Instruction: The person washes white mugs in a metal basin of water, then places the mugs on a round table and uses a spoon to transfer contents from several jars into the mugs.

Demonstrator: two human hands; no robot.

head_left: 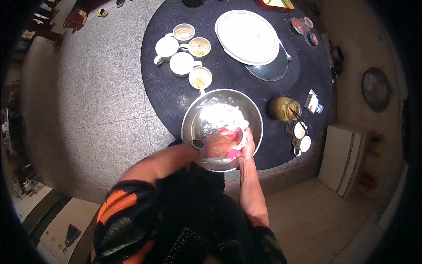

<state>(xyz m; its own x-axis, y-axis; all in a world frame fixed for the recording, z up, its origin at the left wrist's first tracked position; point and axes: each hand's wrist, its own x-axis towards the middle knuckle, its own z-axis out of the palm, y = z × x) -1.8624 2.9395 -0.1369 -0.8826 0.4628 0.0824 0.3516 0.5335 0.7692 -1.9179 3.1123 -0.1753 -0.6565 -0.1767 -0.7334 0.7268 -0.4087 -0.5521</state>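
Note:
A wide metal basin point(259, 115) stands at the near edge of the table, with bright glare on the liquid in it. Inside its near right part, my right hand point(248, 143) grips a white cup point(241, 138) from the outside. My left hand point(220, 144), a watch on its wrist, reaches in from the left and presses a bright pink cloth point(233, 153) against the cup. More pink shows at the cup's mouth. Motion blurs the left fingers. Several white cups stand beyond the basin to the left; the nearest cup point(200, 78) has yellowish bits inside.
The round table point(167, 97) has a dark patterned cover. A large white round lid point(248, 37) partly covers a glass lid point(272, 71). Right of the basin are a jar point(281, 109) with dark sticks, a small white packet point(311, 101) and two patterned cups, one cup point(301, 144) nearer me.

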